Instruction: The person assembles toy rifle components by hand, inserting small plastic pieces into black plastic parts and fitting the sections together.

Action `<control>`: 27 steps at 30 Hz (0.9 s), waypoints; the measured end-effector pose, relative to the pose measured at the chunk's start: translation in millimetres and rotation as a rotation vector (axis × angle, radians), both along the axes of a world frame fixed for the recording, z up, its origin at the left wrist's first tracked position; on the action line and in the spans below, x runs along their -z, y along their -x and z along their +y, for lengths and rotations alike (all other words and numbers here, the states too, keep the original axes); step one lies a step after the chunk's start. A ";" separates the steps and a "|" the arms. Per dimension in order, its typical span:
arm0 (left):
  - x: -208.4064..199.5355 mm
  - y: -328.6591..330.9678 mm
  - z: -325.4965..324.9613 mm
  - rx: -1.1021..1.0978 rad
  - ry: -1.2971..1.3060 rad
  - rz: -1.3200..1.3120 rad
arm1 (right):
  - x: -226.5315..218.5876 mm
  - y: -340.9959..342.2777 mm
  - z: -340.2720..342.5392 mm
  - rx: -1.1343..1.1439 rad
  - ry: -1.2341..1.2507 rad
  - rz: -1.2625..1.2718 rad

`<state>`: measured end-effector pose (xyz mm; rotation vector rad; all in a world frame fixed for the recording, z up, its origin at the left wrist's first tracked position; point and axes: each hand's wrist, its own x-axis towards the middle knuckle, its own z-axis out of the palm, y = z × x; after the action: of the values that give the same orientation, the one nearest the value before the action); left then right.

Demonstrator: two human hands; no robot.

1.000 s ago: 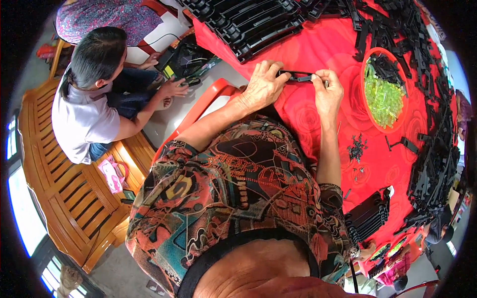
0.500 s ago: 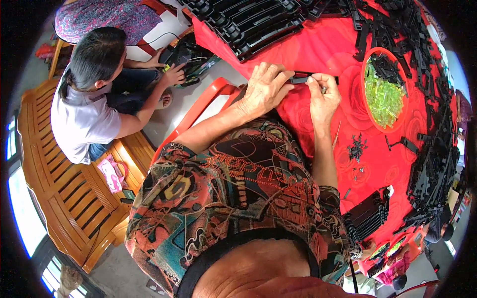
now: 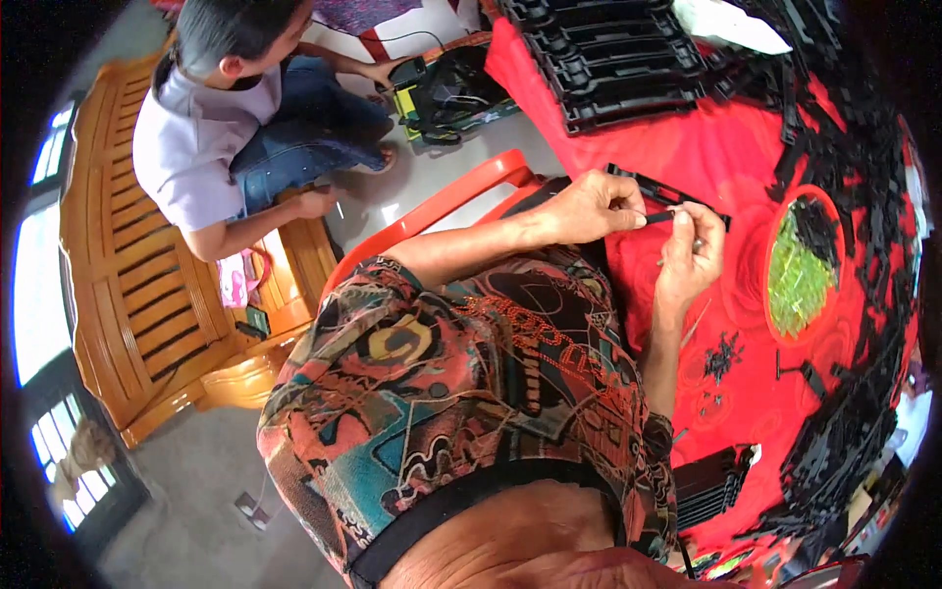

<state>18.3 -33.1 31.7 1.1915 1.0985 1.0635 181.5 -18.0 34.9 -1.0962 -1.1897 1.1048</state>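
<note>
A long, narrow black plastic strip point(image 3: 677, 196) lies slantwise on the red tablecloth, just beyond my fingers. My left hand point(image 3: 592, 209) is closed in a pinch at the strip's near side; a dark bit shows by its fingertips, too hidden to name. Close beside it, my right hand point(image 3: 691, 253) is also pinched, thumb against forefinger, and whatever sits between them is too small to make out. To the right stands an orange-red bowl point(image 3: 768, 285) of small translucent green pieces point(image 3: 800, 280) and black pieces point(image 3: 814, 228).
Stacked black plastic frames point(image 3: 613, 64) fill the table's far side. Loose black parts point(image 3: 844, 442) heap along the right. Tiny black bits point(image 3: 723, 358) lie nearer me. A red chair point(image 3: 432, 218) and a seated person point(image 3: 211, 128) on a wooden bench point(image 3: 137, 294) are to the left.
The view has swung, so the table sits lower and farther right. My left hand has drawn back from the black strip into a pinch. The seated person has one hand off the dark bundle.
</note>
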 end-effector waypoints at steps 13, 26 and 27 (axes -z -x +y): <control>31.6 -18.3 -31.5 -0.349 0.333 -0.267 | -9.1 16.5 16.5 -0.532 0.648 0.560; 51.0 -35.3 -31.7 0.351 0.508 -0.074 | 8.9 57.9 58.2 -0.613 0.776 0.625; 49.4 -36.1 -30.8 0.370 0.529 -0.073 | 10.5 57.8 59.6 -0.605 0.759 0.631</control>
<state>54.5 -63.9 -17.8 0.8731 0.9729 0.4835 123.7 41.6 24.4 -0.8033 -0.5809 2.2921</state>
